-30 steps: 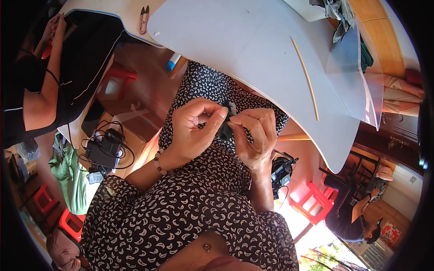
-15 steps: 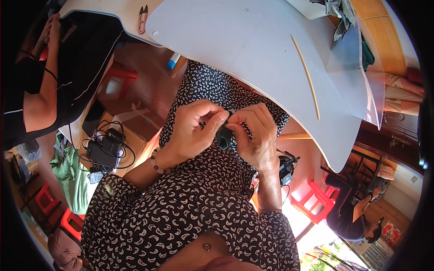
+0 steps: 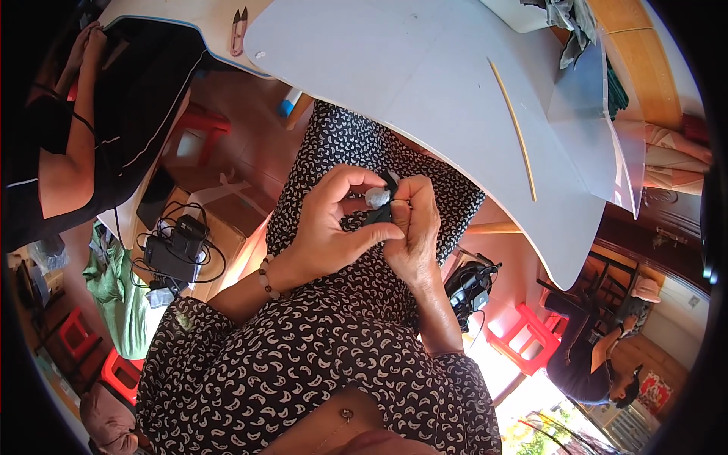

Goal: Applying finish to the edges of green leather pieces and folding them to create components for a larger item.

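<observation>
Fingers (image 3: 345, 182) of the left hand (image 3: 330, 227) and right hand (image 3: 413, 227) pinch a small black piece (image 3: 379, 214) tight over her lap, below the table (image 3: 425, 83) edge. She seems busy fitting it; next needs a careful little push.

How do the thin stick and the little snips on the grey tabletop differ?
The thin stick is long, pale yellow and lies aslant near the right of the grey table; the snips are short, reddish, and lie at the table's far left edge. The stick is one straight piece; the snips have two blades. Both lie flat, away from either hand.
</observation>
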`<state>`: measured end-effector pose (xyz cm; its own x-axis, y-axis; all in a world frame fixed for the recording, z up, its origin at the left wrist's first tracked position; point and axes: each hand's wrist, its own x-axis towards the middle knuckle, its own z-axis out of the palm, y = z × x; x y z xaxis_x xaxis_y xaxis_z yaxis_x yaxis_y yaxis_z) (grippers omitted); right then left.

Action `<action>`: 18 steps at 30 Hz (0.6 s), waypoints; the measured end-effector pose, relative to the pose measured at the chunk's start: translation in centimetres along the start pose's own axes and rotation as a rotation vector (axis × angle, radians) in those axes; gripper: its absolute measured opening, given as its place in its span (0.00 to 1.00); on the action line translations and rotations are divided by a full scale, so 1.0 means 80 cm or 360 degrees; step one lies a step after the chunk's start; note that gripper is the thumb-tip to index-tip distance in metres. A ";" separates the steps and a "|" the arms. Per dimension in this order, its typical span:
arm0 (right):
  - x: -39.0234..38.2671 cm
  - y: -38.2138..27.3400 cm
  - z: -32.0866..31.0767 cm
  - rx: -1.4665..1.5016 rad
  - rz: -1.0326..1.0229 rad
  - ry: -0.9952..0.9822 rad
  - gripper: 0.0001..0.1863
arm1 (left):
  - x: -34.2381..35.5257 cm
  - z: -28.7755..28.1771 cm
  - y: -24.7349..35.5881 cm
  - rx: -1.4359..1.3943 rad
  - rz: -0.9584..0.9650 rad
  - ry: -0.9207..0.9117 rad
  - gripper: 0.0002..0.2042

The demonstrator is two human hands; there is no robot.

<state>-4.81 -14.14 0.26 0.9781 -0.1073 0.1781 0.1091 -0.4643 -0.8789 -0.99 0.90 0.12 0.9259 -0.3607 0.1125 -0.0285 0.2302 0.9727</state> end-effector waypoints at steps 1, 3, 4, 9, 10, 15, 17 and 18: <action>-0.001 0.000 0.000 0.0041 0.0023 -0.0026 0.03 | -0.002 -0.003 -0.004 -0.0002 0.0001 -0.0002 0.22; -0.003 0.000 -0.007 0.0116 0.0105 -0.0050 0.02 | -0.006 -0.011 -0.009 -0.0162 -0.0195 0.0031 0.21; -0.004 0.001 -0.012 0.0310 0.0292 -0.0151 0.04 | -0.006 -0.014 -0.006 -0.0221 -0.0185 0.0047 0.17; -0.010 0.007 -0.021 0.1065 0.0694 -0.0381 0.12 | -0.001 -0.034 0.010 -0.0101 -0.0363 -0.0103 0.09; -0.010 0.006 -0.023 0.1064 0.0694 -0.0380 0.12 | 0.001 -0.036 0.012 -0.0060 -0.0450 -0.0153 0.07; -0.010 0.010 -0.023 0.2016 0.1014 -0.0563 0.17 | 0.002 -0.036 0.014 -0.0054 -0.0487 -0.0165 0.06; -0.013 0.017 -0.019 0.2015 0.1007 -0.0514 0.17 | 0.005 -0.030 0.016 -0.0133 -0.0473 -0.0146 0.06; -0.013 0.018 -0.017 0.2014 0.0998 -0.0467 0.16 | 0.006 -0.027 0.021 -0.0048 -0.0455 -0.0134 0.06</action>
<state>-5.91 -15.88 -0.61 0.9061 0.2564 -0.3364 -0.4160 0.6840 -0.5992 0.22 3.10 1.36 0.8602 -0.4881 -0.1474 0.2414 0.1351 0.9610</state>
